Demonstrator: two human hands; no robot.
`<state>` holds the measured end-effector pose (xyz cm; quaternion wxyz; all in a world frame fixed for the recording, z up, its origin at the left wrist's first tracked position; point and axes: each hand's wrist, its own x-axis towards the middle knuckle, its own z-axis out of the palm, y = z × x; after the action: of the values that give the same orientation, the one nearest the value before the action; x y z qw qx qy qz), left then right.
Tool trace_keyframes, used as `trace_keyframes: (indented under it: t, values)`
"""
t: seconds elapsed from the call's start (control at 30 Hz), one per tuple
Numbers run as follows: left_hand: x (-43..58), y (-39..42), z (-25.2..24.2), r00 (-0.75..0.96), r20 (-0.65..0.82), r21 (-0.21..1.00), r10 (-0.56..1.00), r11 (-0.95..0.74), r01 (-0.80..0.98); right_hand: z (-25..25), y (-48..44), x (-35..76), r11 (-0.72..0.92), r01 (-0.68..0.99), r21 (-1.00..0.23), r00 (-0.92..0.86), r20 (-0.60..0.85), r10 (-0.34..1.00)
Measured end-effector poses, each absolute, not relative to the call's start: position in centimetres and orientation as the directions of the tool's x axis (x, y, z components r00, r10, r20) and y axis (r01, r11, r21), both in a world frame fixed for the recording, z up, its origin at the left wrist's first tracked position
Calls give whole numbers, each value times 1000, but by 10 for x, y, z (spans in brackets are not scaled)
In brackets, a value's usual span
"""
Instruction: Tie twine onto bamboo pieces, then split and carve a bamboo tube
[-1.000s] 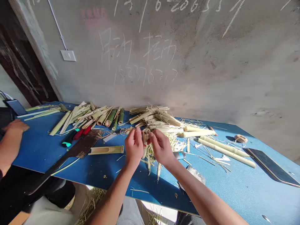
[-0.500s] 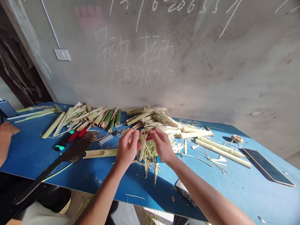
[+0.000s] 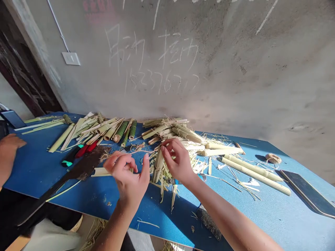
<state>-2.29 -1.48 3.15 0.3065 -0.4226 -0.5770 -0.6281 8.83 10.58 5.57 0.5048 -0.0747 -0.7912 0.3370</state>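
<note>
Right hand's (image 3: 178, 160) fingers pinch the top of the short bamboo piece (image 3: 157, 165), which tilts between the hands; I can't tell if its foot touches the bench (image 3: 251, 216). Left hand (image 3: 128, 177) has just swung out left of the piece, thumb spread from curled fingers; twine strand (image 3: 141, 151) runs between, grip on it unclear on my feed. Half a second ago I saw both hands at the piece's top, so I read this as strand drawn out, right side steadying. Left of piece: long-handled cleaver (image 3: 90, 167). Far right of it: twine roll (image 3: 273, 158).
</note>
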Motion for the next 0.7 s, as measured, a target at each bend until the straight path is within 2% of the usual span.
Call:
trace_keyframes:
  t: [0.03,0.07,0.1,0.17,0.23,0.33,0.4,0.47,0.57,0.7]
  values:
    - [-16,-24,27,-429,898,439,96,-139,888,56,107,88,764,-220,-607,-479,749,457]
    - [-8,-32,23,-389,907,411,159,-141,901,56,108,89,765,-220,-605,-479,750,456]
    - [-1,-37,19,-341,907,384,247,-156,910,56,108,89,766,-218,-604,-479,750,455]
    - [10,-40,15,-304,853,407,425,-175,897,57,108,90,762,-216,-610,-476,747,463]
    - [12,-33,16,-394,777,522,491,-152,839,57,107,91,746,-217,-630,-476,735,482]
    - [2,-11,25,-571,595,746,565,-125,654,56,104,90,716,-231,-659,-489,715,499]
    - [-6,2,34,-584,472,850,660,-167,499,54,102,88,723,-236,-649,-495,721,485]
    - [-12,12,43,-581,419,899,698,-227,375,52,99,87,752,-243,-612,-501,743,443]
    - [-17,21,56,-577,470,880,668,-299,370,53,96,86,778,-266,-569,-534,759,373]
    - [-23,32,65,-506,567,800,650,-288,526,56,97,92,757,-275,-593,-572,733,367]
